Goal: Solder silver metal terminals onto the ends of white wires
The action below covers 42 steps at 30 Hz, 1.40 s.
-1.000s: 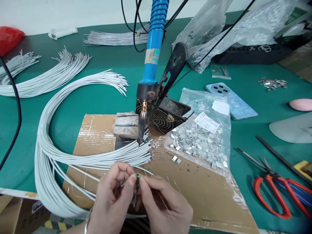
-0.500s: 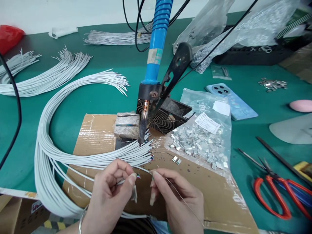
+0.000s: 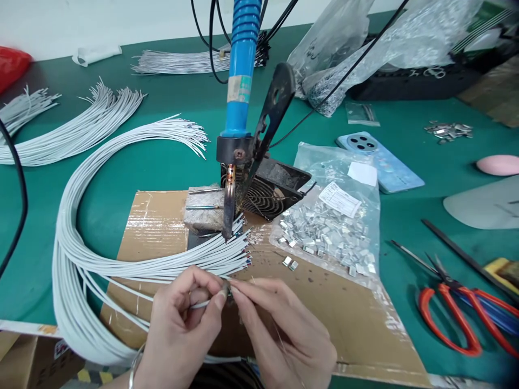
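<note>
My left hand (image 3: 182,324) pinches the end of a thin white wire (image 3: 201,304) between thumb and forefinger, low in the middle of the view. My right hand (image 3: 284,335) meets it fingertip to fingertip and pinches the wire's stripped tip; a fine bare strand trails down past the right palm. Just beyond the hands a curved bundle of white wires (image 3: 121,265) lies on a cardboard sheet (image 3: 348,329). Above the bundle's ends a blue-handled soldering iron (image 3: 239,97) stands tip down in a black holder.
A plastic bag of small metal clips (image 3: 332,232) lies right of the iron, with a black fan (image 3: 267,192) behind. Red-handled scissors (image 3: 454,313), a phone (image 3: 381,159) and a pink object (image 3: 498,165) are at right. More wire bundles (image 3: 77,129) lie on the green mat at left.
My right hand, which had drawn away to the right half a second ago, has come back so its fingertips touch the left hand's at the wire end. The view shifted slightly.
</note>
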Available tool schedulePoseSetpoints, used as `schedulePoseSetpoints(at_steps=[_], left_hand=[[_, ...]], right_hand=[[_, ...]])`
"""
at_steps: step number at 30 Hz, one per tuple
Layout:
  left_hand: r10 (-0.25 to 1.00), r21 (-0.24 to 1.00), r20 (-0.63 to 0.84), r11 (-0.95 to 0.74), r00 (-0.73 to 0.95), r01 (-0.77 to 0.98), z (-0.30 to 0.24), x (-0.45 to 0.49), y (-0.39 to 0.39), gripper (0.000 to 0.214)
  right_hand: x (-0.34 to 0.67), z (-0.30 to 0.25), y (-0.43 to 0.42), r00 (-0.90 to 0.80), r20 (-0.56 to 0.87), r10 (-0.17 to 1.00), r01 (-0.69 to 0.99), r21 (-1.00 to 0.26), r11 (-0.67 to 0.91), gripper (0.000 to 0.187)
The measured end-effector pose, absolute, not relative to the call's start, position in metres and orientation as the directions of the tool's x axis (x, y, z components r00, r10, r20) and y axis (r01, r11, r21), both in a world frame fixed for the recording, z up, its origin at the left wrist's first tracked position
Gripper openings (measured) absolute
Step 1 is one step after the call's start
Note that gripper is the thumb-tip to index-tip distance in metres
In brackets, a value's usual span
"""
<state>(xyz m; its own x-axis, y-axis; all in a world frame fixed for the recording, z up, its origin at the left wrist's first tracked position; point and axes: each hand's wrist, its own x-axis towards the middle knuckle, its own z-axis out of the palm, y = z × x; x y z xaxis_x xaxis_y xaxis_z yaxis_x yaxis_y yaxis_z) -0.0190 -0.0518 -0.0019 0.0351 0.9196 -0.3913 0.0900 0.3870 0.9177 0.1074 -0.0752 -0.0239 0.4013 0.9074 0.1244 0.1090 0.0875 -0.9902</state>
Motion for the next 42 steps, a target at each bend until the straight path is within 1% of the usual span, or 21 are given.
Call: schedulePoseSetpoints(at_steps=[2,3,5,8,11,14,22,25,28,29,31,33,36,39,42], left_hand=[[0.922,0.919,-0.386,0.381,0.038,0.104,-0.001,-0.019,-0.051,0.014],[0.924,0.921,-0.381,0.378,0.019,0.089,0.000,-0.018,-0.051,0.013],[0.926,0.925,-0.377,0.378,-0.029,0.047,0.003,-0.014,-0.050,0.013],[0.925,0.925,-0.378,0.380,-0.045,0.027,0.007,-0.009,-0.050,0.012],[0.928,0.928,-0.368,0.370,-0.051,0.036,0.006,-0.008,-0.050,0.012],[0.933,0.933,-0.355,0.357,-0.056,0.034,0.004,-0.008,-0.050,0.012],[0.941,0.942,-0.333,0.334,-0.063,0.008,0.004,-0.006,-0.050,0.013],[0.945,0.947,-0.320,0.322,-0.067,0.007,0.003,-0.005,-0.051,0.013],[0.949,0.950,-0.307,0.310,-0.074,0.030,0.003,-0.004,-0.050,0.013],[0.948,0.949,-0.308,0.311,-0.076,0.038,0.003,-0.004,-0.050,0.012],[0.945,0.946,-0.316,0.320,-0.084,0.049,0.003,-0.004,-0.050,0.012],[0.941,0.942,-0.325,0.331,-0.096,0.054,0.004,-0.003,-0.049,0.011],[0.940,0.941,-0.324,0.332,-0.106,0.068,0.003,-0.004,-0.047,0.010],[0.943,0.942,-0.312,0.323,-0.114,0.091,0.002,-0.005,-0.045,0.010],[0.949,0.945,-0.292,0.305,-0.117,0.120,0.001,-0.006,-0.042,0.010]], right_hand=[[0.109,-0.026,-0.075,0.421,0.136,0.897,0.146,-0.986,0.080,0.025],[0.110,-0.026,-0.074,0.416,0.109,0.903,0.131,-0.990,0.059,0.024],[0.113,-0.026,-0.072,0.383,0.008,0.924,0.045,-0.999,-0.010,0.020],[0.116,-0.024,-0.070,0.322,-0.122,0.939,-0.072,-0.992,-0.104,0.017],[0.118,-0.022,-0.069,0.282,-0.183,0.942,-0.104,-0.982,-0.160,0.015],[0.119,-0.022,-0.068,0.255,-0.207,0.945,-0.117,-0.976,-0.182,0.015],[0.121,-0.023,-0.067,0.240,-0.202,0.950,-0.114,-0.977,-0.179,0.015],[0.120,-0.024,-0.067,0.250,-0.178,0.952,-0.100,-0.982,-0.158,0.016],[0.118,-0.026,-0.069,0.281,-0.127,0.951,-0.041,-0.992,-0.120,0.015],[0.118,-0.026,-0.071,0.293,-0.100,0.951,-0.011,-0.995,-0.101,0.017],[0.116,-0.026,-0.074,0.315,-0.064,0.947,0.045,-0.996,-0.082,0.027],[0.114,-0.023,-0.077,0.357,-0.092,0.929,0.076,-0.989,-0.127,0.032],[0.114,-0.018,-0.080,0.405,-0.173,0.898,0.089,-0.970,-0.227,0.025],[0.118,-0.016,-0.081,0.398,-0.138,0.907,0.182,-0.957,-0.226,0.012],[0.122,-0.017,-0.080,0.349,-0.039,0.936,0.246,-0.960,-0.131,0.029]])
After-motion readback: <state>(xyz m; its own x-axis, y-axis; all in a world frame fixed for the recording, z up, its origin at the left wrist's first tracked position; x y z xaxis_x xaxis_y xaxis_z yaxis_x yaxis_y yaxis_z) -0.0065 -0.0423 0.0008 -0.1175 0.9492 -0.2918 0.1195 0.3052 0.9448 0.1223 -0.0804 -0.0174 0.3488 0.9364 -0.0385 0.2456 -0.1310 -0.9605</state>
